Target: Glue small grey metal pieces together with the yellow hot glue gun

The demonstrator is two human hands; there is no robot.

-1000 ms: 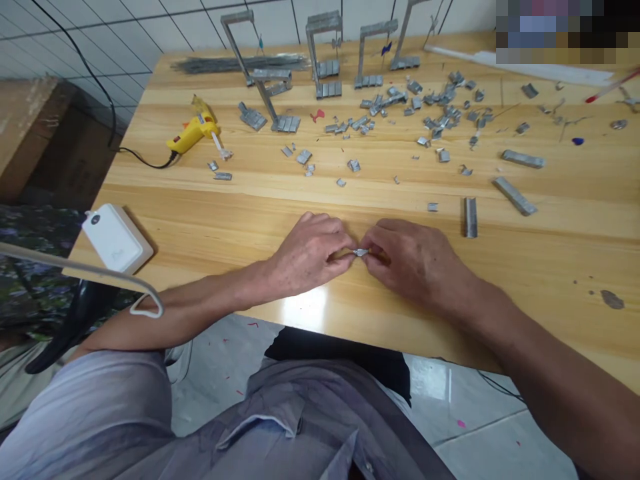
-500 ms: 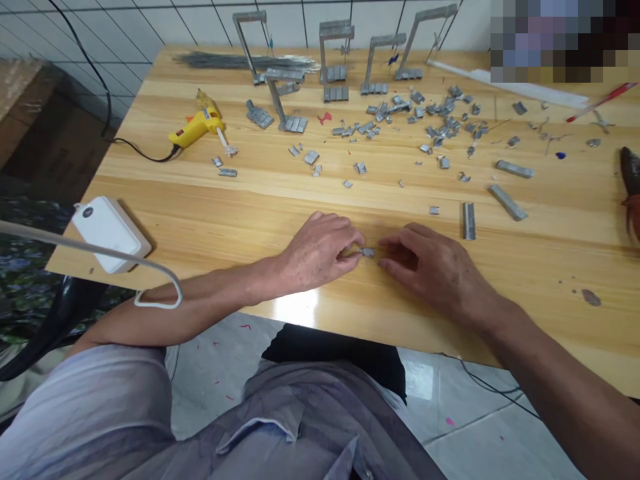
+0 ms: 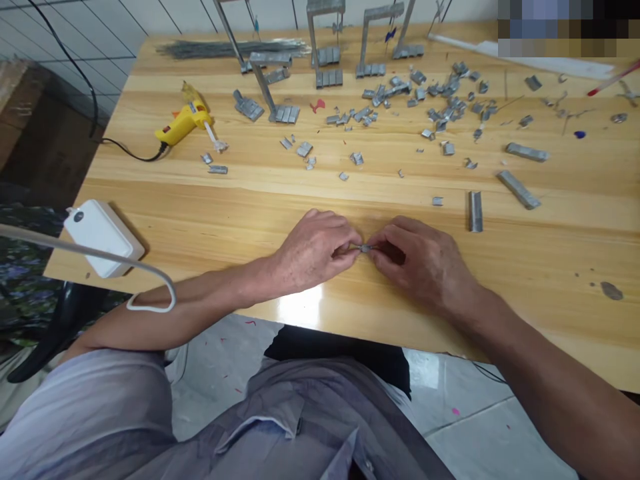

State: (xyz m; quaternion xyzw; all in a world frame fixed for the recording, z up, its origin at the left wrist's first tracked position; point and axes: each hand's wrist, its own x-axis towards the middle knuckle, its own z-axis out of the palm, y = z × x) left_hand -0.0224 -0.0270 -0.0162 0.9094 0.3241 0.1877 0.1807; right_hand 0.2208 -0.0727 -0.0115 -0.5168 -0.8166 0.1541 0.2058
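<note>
Between my two hands, just above the wooden table, is a short grey strip of staples. My left hand pinches its left end between thumb and fingers. At the other end, my right hand has thumb and fingertips closed on the strip. The fingers partly cover it, so its full length is hidden. To the right of my hands lie a small loose staple piece and a longer staple strip.
Two more staple strips lie farther right. Scattered staple pieces cover the back right, near small upright frames made of staples. A yellow glue gun and a white power bank with its cable are on the left.
My right hand has moved left and closed its fingertips on the right end of the staple strip. My left hand keeps its pinch. The view has shifted slightly.
</note>
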